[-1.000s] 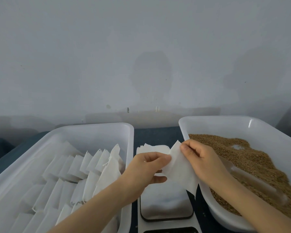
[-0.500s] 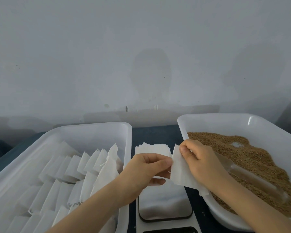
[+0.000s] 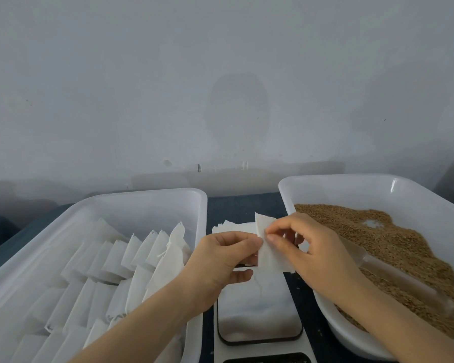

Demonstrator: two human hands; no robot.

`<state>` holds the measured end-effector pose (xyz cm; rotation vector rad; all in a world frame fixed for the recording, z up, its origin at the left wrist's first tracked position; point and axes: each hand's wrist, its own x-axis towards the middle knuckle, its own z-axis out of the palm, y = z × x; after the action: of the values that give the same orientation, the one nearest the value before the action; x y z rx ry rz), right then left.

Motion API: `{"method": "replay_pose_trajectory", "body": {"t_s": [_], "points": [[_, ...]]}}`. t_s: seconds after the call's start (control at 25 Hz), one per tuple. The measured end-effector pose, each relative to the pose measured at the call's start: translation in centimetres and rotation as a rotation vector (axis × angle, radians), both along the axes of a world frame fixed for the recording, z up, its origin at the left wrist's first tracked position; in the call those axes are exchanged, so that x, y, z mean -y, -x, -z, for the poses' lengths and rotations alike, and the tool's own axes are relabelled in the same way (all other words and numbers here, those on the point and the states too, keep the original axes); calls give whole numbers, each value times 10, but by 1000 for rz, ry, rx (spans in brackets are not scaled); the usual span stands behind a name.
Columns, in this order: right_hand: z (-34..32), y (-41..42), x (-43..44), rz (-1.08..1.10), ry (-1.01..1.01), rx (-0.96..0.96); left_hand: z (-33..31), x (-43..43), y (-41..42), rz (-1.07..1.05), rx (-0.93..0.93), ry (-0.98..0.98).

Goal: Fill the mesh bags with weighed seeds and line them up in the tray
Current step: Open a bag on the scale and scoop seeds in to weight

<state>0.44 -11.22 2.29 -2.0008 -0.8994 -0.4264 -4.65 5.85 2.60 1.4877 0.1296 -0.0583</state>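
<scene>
Holding rows of mesh bags, left tray; brown seeds, right tray.

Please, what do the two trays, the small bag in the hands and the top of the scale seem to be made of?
Left tray and right tray: probably white plastic, smooth, slightly glossy; a bright glint shows on the right one's wall. Bag: thin white fabric, perhaps mesh, matte; it creases softly. Scale top: likely polished metal or glass; it gives a blurred reflection.
</scene>
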Motion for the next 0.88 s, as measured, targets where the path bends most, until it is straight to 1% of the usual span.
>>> {"method": "replay_pose_trajectory", "body": {"t_s": [0.28,0.4,0.48,0.68,0.88], "points": [[-3,2,-1,-134,8,-47,-5,5,2,-24,20,-66],[0,1,0,-164,5,-93,-5,6,3,-17,16,-88],[1,0,0,-176,34,-92,-4,6,2,-27,11,-86],[0,0,-2,-156,58,-119,-1,4,0,-57,17,-60],[4,0,-3,-65,39,-102,1,6,0,-103,14,-111]]}}
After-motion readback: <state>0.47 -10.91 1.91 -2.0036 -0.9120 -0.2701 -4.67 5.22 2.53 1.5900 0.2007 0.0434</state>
